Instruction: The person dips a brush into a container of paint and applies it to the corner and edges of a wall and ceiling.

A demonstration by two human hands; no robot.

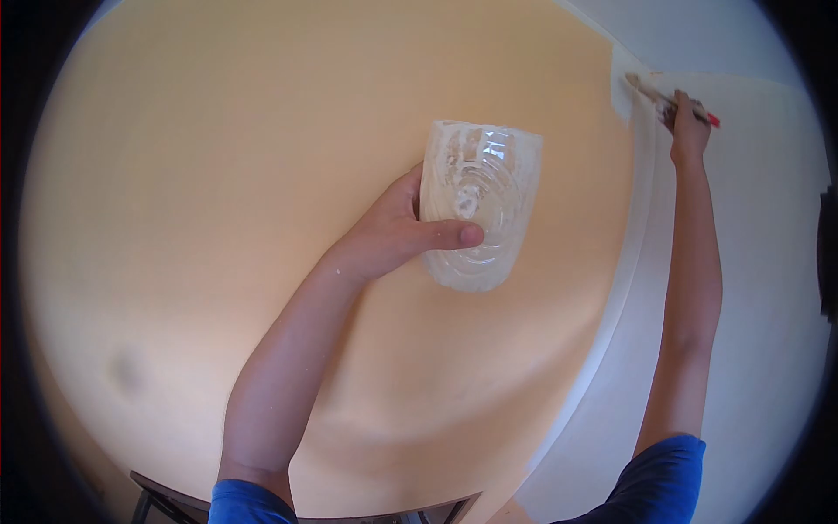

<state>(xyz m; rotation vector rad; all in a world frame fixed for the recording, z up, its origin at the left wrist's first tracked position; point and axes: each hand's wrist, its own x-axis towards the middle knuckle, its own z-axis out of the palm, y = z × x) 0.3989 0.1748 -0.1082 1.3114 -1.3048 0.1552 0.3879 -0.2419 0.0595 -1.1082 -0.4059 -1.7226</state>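
My left hand [406, 223] is closed around a clear plastic container [484, 192], its walls smeared with whitish paint. The thumb lies across the near side; the other fingers are hidden behind it. Up at the right, my right hand [690, 127] grips a paintbrush [650, 89] with a red handle end. The brush's bristles are at the upper corner where the yellow-orange wall [349, 113] meets the white wall [751, 262]. A pale painted strip [621, 83] runs along the yellow wall's edge there.
A dark-framed piece of furniture [384, 517] shows at the bottom edge. The white ceiling [698, 35] slopes across the upper right. A dark object [827, 253] stands at the far right edge.
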